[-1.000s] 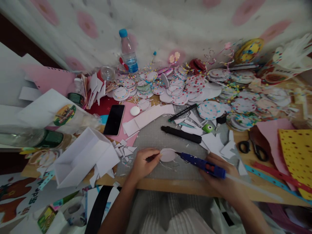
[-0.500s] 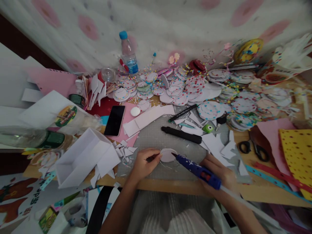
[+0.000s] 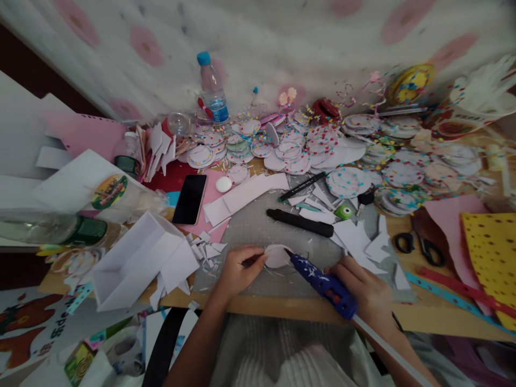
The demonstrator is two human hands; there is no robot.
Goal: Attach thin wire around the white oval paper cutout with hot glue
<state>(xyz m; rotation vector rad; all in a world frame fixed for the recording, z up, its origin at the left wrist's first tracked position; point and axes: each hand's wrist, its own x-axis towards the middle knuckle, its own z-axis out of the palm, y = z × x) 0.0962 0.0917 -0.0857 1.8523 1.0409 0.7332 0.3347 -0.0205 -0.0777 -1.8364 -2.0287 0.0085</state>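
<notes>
On mat: glue gun point(image 3: 322, 280) (nozzle touching disc point(image 3: 276, 256))

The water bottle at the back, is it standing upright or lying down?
Upright. The water bottle stands with its blue cap on top, at the table's back edge.

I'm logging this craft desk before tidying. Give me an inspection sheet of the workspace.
Surface: grey cutting mat on a wooden table.
Job's things: white paper disc; blue glue gun, nozzle at the disc's edge.
Clutter: dotted paper discs, paper scraps, phone, scissors, water bottle, black pen.
Grippers: left hand pins the disc; right hand grips the glue gun.
Cables: nothing seen.
Surroundings: white wall with pink spots.
</notes>
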